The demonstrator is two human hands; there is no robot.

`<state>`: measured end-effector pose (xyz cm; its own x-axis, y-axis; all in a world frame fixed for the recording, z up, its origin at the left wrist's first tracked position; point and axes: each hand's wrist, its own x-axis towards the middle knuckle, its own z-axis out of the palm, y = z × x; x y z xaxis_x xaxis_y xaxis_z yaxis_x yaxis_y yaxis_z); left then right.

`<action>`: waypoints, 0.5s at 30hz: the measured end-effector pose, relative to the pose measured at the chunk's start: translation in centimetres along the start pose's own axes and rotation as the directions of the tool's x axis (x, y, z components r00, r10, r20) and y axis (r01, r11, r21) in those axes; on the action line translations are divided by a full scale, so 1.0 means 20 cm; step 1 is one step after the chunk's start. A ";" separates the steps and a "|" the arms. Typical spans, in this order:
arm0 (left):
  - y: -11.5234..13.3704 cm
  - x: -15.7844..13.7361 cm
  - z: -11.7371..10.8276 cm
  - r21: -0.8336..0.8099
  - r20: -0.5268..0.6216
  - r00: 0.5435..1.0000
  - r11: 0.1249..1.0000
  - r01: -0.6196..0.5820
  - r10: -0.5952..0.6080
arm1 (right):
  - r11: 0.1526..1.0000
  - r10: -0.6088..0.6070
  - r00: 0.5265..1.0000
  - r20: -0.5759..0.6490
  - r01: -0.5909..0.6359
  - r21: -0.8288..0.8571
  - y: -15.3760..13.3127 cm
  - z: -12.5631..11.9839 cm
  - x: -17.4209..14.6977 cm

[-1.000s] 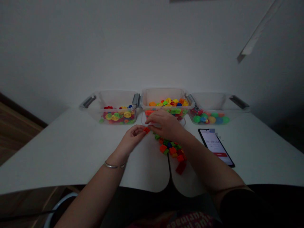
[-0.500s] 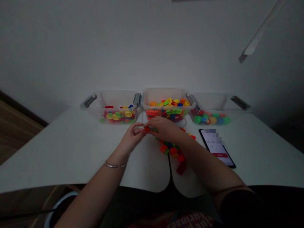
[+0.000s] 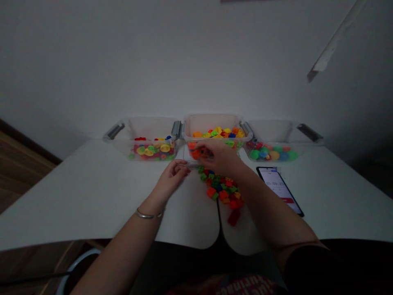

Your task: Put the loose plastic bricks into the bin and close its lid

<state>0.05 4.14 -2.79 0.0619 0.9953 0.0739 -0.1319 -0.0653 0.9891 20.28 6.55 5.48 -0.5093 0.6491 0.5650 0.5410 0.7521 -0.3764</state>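
Small orange plastic block (image 3: 198, 154) pinched in your right hand (image 3: 221, 159), held against clear wall of middle bin (image 3: 215, 122). Your left hand (image 3: 172, 176) at 8 o'clock from it, fingers curled loosely, holding nothing visible. Loose pile of studded bricks (image 3: 222, 190) at 5 o'clock. Glossy phone (image 3: 281, 189) at 3 o'clock on matte white table (image 3: 76, 192).

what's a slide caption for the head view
Right hand lifts orange pieces near the middle bin; left hand rests beside.

Small orange brick (image 3: 199, 153) pinched in right hand (image 3: 221, 159), raised before middle clear bin (image 3: 215, 123), above loose brick pile (image 3: 223, 190)
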 end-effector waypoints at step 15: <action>0.00 -0.04 -0.04 0.648 0.286 0.919 0.651 -0.395 0.273 | 0.884 0.277 0.868 -0.413 -0.398 -0.244 0.20 -0.15 0.01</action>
<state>-0.81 3.39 -2.92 0.3035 0.8761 0.3745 0.5308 -0.4819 0.6971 24.33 9.34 6.29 -0.0158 0.7247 0.6889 0.8447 0.3784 -0.3786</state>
